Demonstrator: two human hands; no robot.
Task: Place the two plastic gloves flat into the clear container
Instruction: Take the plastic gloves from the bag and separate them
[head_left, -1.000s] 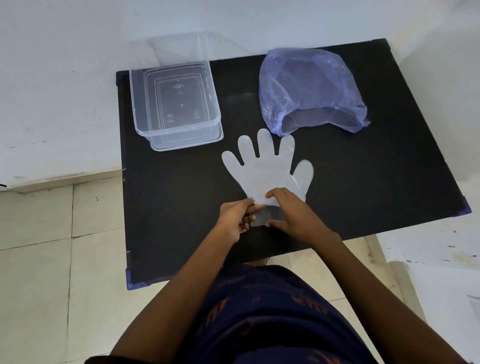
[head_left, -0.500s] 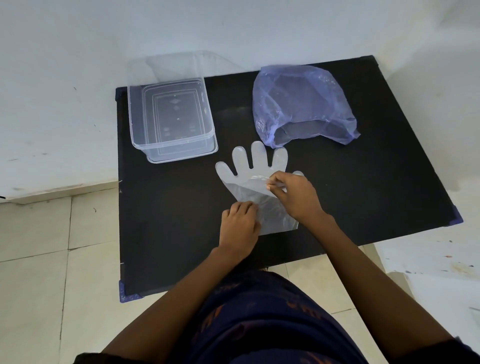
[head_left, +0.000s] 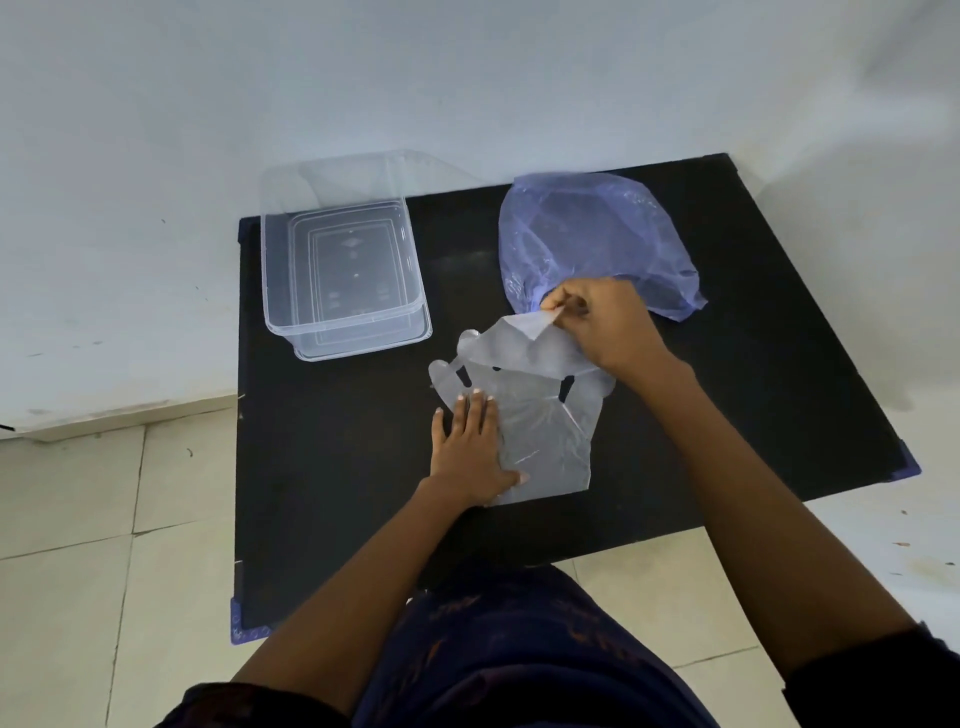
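Gloves (head_left: 540, 431) looked filmy, clingy. Our left hand (head_left: 470, 452) pressed flat; right hand (head_left: 597, 325) pinched the top cuff, peeling.

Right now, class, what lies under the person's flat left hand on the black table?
The left hand presses on a clear plastic glove lying on the black table. The right hand peels a second glove off it. The part beneath the palm is hidden.

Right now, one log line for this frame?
left hand: presses lower glove flat | right hand: peels top glove | container: empty
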